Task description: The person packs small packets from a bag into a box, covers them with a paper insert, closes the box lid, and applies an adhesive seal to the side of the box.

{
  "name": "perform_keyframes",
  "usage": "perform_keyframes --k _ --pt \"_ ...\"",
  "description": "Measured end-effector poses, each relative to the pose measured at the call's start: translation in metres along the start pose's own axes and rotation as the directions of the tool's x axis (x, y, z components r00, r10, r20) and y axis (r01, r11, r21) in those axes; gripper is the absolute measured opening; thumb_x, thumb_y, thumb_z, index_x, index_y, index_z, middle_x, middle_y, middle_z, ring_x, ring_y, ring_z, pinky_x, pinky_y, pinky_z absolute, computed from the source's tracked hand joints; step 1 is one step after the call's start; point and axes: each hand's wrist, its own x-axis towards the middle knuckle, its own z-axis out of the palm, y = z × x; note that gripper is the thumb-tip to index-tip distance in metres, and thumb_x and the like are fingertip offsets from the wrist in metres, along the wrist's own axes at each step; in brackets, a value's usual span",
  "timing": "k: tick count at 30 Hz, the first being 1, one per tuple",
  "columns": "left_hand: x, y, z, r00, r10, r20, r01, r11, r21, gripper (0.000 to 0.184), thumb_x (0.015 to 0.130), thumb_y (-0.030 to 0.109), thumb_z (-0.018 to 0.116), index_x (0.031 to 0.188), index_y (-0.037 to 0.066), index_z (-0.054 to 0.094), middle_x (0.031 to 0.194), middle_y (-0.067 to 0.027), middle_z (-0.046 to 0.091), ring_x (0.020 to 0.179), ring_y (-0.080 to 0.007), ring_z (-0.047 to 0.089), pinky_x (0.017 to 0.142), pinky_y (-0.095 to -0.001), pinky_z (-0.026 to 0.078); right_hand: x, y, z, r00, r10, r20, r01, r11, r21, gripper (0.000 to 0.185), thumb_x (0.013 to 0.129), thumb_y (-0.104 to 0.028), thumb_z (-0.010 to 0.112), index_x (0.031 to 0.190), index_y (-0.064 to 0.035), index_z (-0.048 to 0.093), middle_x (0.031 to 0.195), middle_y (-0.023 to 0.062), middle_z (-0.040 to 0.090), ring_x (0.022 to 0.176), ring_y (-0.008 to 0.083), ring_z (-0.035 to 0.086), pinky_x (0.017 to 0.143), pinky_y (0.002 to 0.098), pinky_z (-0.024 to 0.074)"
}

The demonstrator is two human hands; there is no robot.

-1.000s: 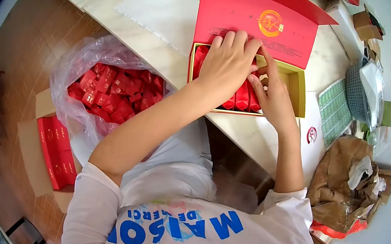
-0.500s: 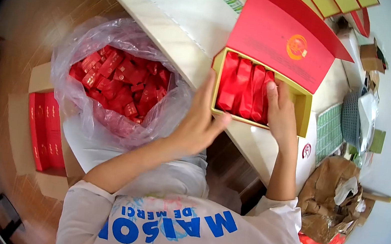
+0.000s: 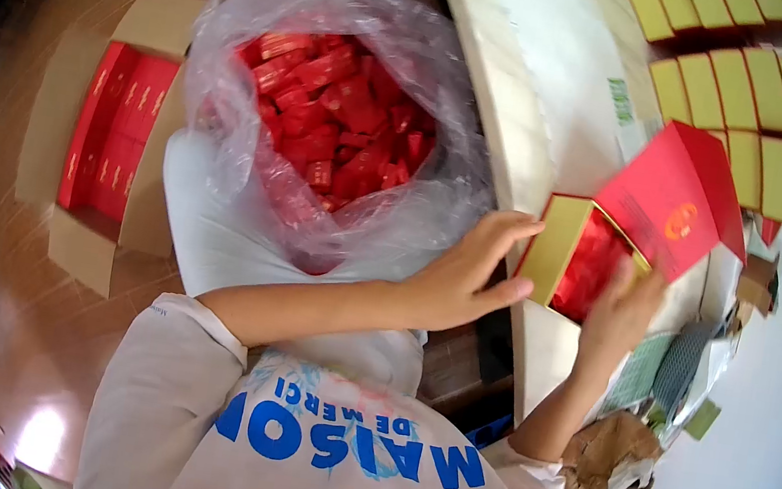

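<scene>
The long stiff-card box (image 3: 555, 241), yellow on its left end, sits near the edge of the pale stone-look bench (image 3: 481, 15), to the right of the see-through plastic bag (image 3: 460, 154) full of small red packets (image 3: 341, 106). Shiny red wrapped packets (image 3: 594, 270) lie inside the box. I think the step in hand is getting them snug in there. The left hand (image 3: 467, 276) has its thumb and fingers spread apart at the box's left end, but I cannot tell if they touch it. The right hand (image 3: 627, 305) is blurry over the right part, so I cannot tell if it grips anything. The box's long way seems to go left to right on a slant, with the right end a bit nearer. Its open side faces up, and the red card lid (image 3: 680, 202) with a round gold mark leans back on the far right side. To my mind, the next move calls for a steady box and soft fingers, so nothing gets squashed.
</scene>
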Motion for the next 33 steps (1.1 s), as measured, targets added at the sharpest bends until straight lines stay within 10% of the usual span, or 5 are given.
perform_keyframes --k 3,8,16,25,33 --pt "-0.015 0.025 -0.047 0.988 -0.121 -0.094 0.089 0.953 -0.288 0.041 0.093 0.020 0.055 0.128 0.002 0.044 0.107 -0.0112 0.056 0.101 -0.0200 0.054 0.091 -0.0336 0.041 -0.001 -0.052 -0.011 0.957 -0.070 -0.283 0.173 0.917 0.360 0.034 0.094 -0.017 0.052 0.121 0.0042 0.051 0.120 0.0216 0.054 0.109 0.0323 0.053 0.094 0.0411 0.0404" --pt "-0.032 0.118 -0.107 0.935 0.201 -0.291 -0.301 0.884 -0.357 0.037 0.084 0.014 0.061 0.118 0.008 0.048 0.089 -0.0053 0.055 0.080 -0.0148 0.053 0.072 -0.0281 0.043 -0.019 -0.177 0.057 0.961 -0.254 -0.107 0.216 0.453 0.865 0.018 0.082 -0.004 0.060 0.100 -0.0010 0.062 0.092 0.0153 0.062 0.088 0.0284 0.058 0.083 0.0369 0.0456" --pt "-0.064 0.191 -0.162 0.813 0.214 -0.542 -0.555 0.567 -0.609 0.031 0.078 0.007 0.063 0.106 0.010 0.049 0.080 -0.0087 0.054 0.069 -0.0111 0.048 0.059 -0.0231 0.040 -0.029 -0.300 0.252 0.756 -0.637 0.150 0.278 0.520 0.808 0.018 0.083 -0.006 0.060 0.101 -0.0034 0.060 0.095 0.0158 0.062 0.090 0.0332 0.058 0.079 0.0402 0.0472" --pt "-0.112 0.151 -0.233 0.840 0.179 -0.513 -0.542 0.342 -0.768 0.007 0.084 0.006 0.056 0.091 0.008 0.056 0.090 -0.0148 0.062 0.066 -0.0158 0.057 0.058 -0.0250 0.047 0.016 -0.387 0.369 0.295 -0.866 0.404 0.716 0.481 0.506 0.089 0.068 -0.039 0.076 0.142 -0.0167 0.033 0.142 0.0167 0.038 0.132 0.0345 0.034 0.106 0.0523 0.0309" --pt "-0.115 0.099 -0.254 0.751 0.480 -0.453 -0.597 0.199 -0.777 0.012 0.085 0.021 0.064 0.078 0.012 0.062 0.080 -0.0073 0.064 0.068 -0.0190 0.061 0.063 -0.0305 0.049 -0.033 -0.348 0.368 -0.036 -0.621 0.783 0.643 0.585 0.494 0.088 0.066 -0.044 0.077 0.140 -0.0175 0.037 0.138 0.0152 0.044 0.130 0.0370 0.037 0.103 0.0537 0.0335"
